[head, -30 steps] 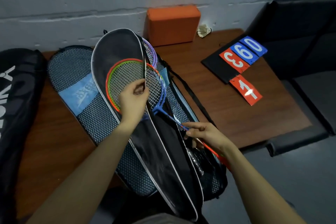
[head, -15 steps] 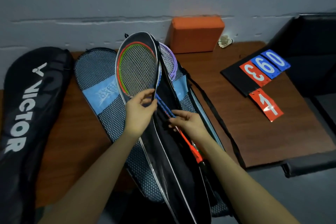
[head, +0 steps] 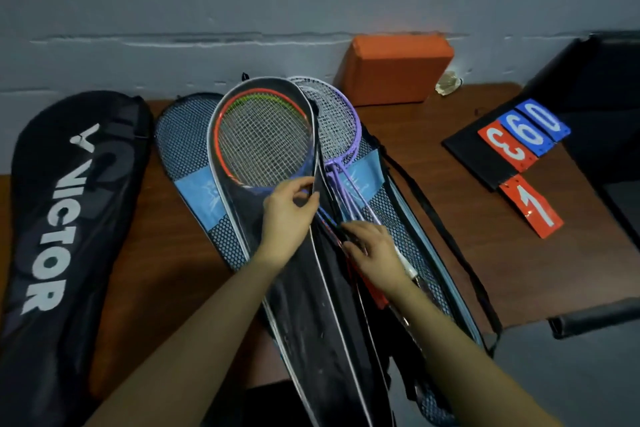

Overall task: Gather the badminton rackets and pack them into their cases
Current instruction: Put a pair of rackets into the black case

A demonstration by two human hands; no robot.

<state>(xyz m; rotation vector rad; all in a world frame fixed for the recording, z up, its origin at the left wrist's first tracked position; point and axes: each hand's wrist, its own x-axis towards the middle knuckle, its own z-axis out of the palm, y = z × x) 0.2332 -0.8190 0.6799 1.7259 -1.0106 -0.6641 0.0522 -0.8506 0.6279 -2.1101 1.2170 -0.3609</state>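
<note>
An orange and green racket (head: 263, 142) lies head-first inside an open black case (head: 311, 315) with a white rim. My left hand (head: 289, 218) pinches the case's open edge beside the racket's throat. My right hand (head: 372, 255) presses on the racket shafts at the case's opening; whether its fingers close round a shaft is hidden. Purple rackets (head: 341, 128) rest just right of the case on a blue mesh case (head: 192, 156). A black Victor case (head: 65, 218) lies flat at the left.
An orange block (head: 394, 69) stands against the wall with a shuttlecock (head: 448, 84) beside it. Red and blue number cards (head: 519, 146) lie on a black board at the right. A black strap (head: 446, 239) trails toward the wooden table's (head: 450, 204) front edge.
The orange and green racket has slid deeper into the black case. My right hand has moved up the shafts toward the case's opening. The left hand still holds the case edge.
</note>
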